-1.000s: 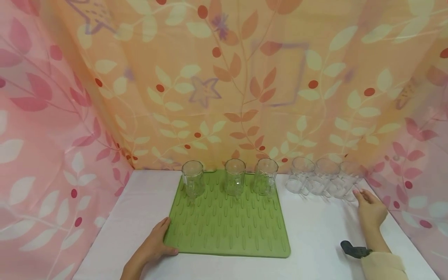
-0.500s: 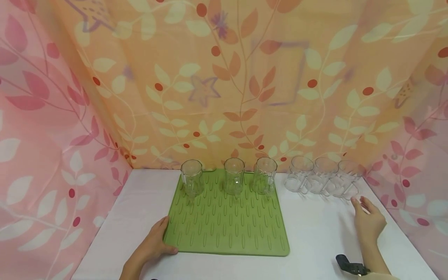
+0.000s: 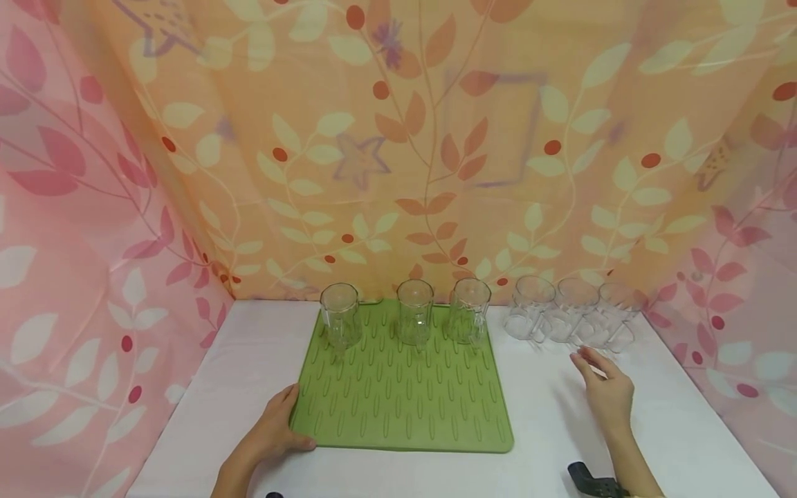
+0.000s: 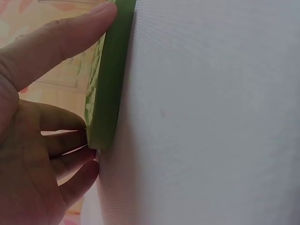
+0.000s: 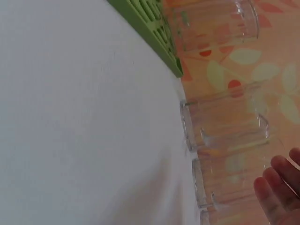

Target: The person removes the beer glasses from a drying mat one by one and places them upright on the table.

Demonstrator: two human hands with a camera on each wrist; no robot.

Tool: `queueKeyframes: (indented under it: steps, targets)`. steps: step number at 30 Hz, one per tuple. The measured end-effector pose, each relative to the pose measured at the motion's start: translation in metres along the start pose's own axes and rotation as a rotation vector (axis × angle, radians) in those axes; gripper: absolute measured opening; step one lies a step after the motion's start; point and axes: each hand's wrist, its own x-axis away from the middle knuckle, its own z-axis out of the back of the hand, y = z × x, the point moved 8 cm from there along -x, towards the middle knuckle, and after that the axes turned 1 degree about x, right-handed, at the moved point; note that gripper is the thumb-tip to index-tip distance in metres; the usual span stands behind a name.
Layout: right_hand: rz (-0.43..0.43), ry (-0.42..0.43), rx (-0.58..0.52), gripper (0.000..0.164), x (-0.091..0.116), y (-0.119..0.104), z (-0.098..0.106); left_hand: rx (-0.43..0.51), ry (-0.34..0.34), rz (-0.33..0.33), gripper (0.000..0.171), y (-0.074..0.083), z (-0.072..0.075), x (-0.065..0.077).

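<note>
A green drying mat (image 3: pixel 405 408) with raised oval ridges lies on the white table. My left hand (image 3: pixel 274 429) rests at its front left corner, the fingers along the left edge and the thumb on the front edge; the left wrist view shows the thumb (image 4: pixel 70 40) nearly straight against the mat. My right hand (image 3: pixel 610 394) hovers in front of the glass mugs right of the mat, its fingers loosely bent and holding nothing. These are a left mug (image 3: pixel 530 311), a middle mug (image 3: pixel 568 315) and a right mug (image 3: pixel 613 318), close together in a row with handles toward me.
Along the mat's back edge stand three more clear glass mugs: a left one (image 3: pixel 341 318), a middle one (image 3: pixel 415 315) and a right one (image 3: pixel 468 315). Patterned cloth (image 3: pixel 429 138) walls the table at the back and both sides.
My right hand has moved left, from beside the rightmost mug to in front of the mug row. The left hand has stayed at the mat corner. No mug has visibly moved.
</note>
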Motion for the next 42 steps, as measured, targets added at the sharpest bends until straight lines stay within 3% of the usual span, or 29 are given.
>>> queueKeyframes:
  steps: [5,9,22,29,42]
  targets:
    - [0.024,-0.211,0.025,0.034,0.010,-0.011,-0.036,-0.016,-0.003,0.002,0.124,-0.002,-0.001,-0.001]
    - [0.037,-0.285,0.012,0.033,0.016,-0.017,-0.059,-0.018,0.001,0.003,0.125,-0.003,-0.001,-0.002]
    - [-0.038,-0.313,-0.105,0.033,0.018,-0.029,-0.110,-0.032,0.016,-0.003,0.123,-0.002,0.002,-0.002]
    - [0.009,-0.294,-0.152,0.030,0.020,-0.048,-0.124,-0.040,0.008,0.016,0.123,-0.001,0.000,-0.003]
    - [0.041,-0.276,-0.189,0.030,0.020,-0.045,-0.150,-0.035,0.010,0.014,0.122,0.001,0.001,-0.002]
